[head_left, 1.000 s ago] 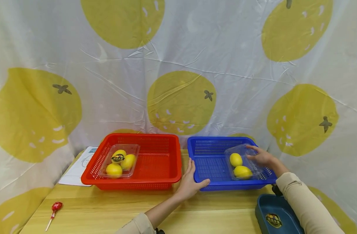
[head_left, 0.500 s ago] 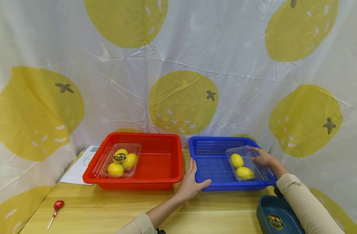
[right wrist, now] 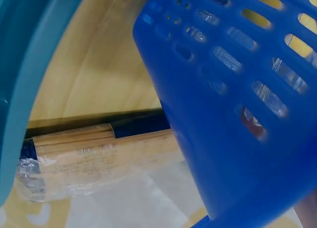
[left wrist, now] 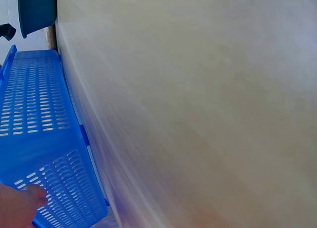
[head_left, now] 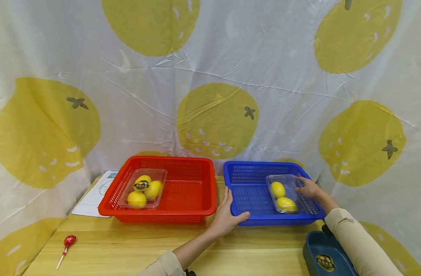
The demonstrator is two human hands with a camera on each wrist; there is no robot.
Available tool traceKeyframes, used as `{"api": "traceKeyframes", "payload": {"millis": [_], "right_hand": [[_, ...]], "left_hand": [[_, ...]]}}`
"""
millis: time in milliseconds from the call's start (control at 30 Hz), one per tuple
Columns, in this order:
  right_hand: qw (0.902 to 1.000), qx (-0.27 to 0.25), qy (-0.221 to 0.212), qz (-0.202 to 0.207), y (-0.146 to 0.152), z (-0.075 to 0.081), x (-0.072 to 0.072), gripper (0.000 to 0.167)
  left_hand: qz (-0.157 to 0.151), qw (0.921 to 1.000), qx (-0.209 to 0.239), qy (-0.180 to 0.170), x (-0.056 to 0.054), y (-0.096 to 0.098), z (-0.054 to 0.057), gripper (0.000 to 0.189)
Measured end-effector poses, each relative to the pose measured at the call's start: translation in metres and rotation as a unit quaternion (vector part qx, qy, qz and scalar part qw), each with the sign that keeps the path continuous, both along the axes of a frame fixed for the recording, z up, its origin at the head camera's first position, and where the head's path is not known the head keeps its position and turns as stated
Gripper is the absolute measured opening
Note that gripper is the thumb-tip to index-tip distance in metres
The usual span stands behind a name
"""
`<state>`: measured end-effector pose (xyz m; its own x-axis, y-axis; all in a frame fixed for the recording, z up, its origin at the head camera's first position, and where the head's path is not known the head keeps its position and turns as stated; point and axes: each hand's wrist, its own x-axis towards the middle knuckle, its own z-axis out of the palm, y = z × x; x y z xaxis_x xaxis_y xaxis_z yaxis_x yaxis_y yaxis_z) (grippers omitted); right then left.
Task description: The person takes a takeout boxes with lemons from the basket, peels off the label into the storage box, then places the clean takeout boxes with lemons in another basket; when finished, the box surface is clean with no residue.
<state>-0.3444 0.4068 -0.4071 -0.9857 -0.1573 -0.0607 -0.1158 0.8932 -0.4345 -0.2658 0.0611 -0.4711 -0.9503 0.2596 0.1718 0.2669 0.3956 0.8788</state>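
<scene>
In the head view my left hand (head_left: 225, 217) lies against the left end of the blue basket (head_left: 251, 219), fingers straight along its side and thumb spread at the front rim. A clear plastic box (head_left: 294, 202) sits in the basket's right half. Two lemons (head_left: 277, 189) show in it, one behind the other. At the box's right edge is my right hand (head_left: 308, 188), its thumb and index finger parted right at the clear plastic. Its other fingers are mostly hidden. The left wrist view shows part of the left hand (left wrist: 22, 203) against the slotted blue wall.
Left of it stands a red basket (head_left: 162, 219) with a clear box of three lemons (head_left: 136, 200). A dark teal tray (head_left: 312, 253) is at the front right. A lollipop (head_left: 69, 240) and a paper sheet (head_left: 89, 205) lie at left. A wrapped bundle of sticks (right wrist: 94, 158) lies nearby.
The clear box in the blue basket has shifted slightly left and settled flatter, with my right hand staying at its edge. My left hand holds its place on the basket.
</scene>
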Motion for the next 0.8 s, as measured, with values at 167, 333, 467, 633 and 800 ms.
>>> {"api": "traceKeyframes", "payload": {"millis": [167, 333, 467, 633, 800], "right_hand": [[1.0000, -0.002, -0.008, -0.003, -0.0021, -0.0041, -0.0002, 0.052], [0.9998, -0.006, -0.020, 0.002, -0.0032, -0.0073, 0.0017, 0.052], [0.9998, -0.009, -0.014, 0.007, -0.0030, -0.0069, 0.0015, 0.051], [0.9998, -0.006, -0.017, -0.002, -0.0035, -0.0055, 0.0002, 0.053], [0.9994, -0.006, -0.024, -0.025, -0.0043, -0.0033, 0.0011, 0.056]], "left_hand": [[0.000, 1.0000, 0.002, 0.003, 0.0007, -0.0007, -0.0006, 0.106], [-0.001, 1.0000, 0.002, 0.002, 0.0019, 0.0002, -0.0004, 0.106], [-0.002, 1.0000, 0.005, 0.004, 0.0015, 0.0003, 0.0002, 0.105], [0.000, 1.0000, 0.003, 0.003, 0.0011, -0.0005, 0.0003, 0.105], [0.002, 1.0000, -0.004, 0.005, 0.0010, -0.0008, 0.0014, 0.106]]}}
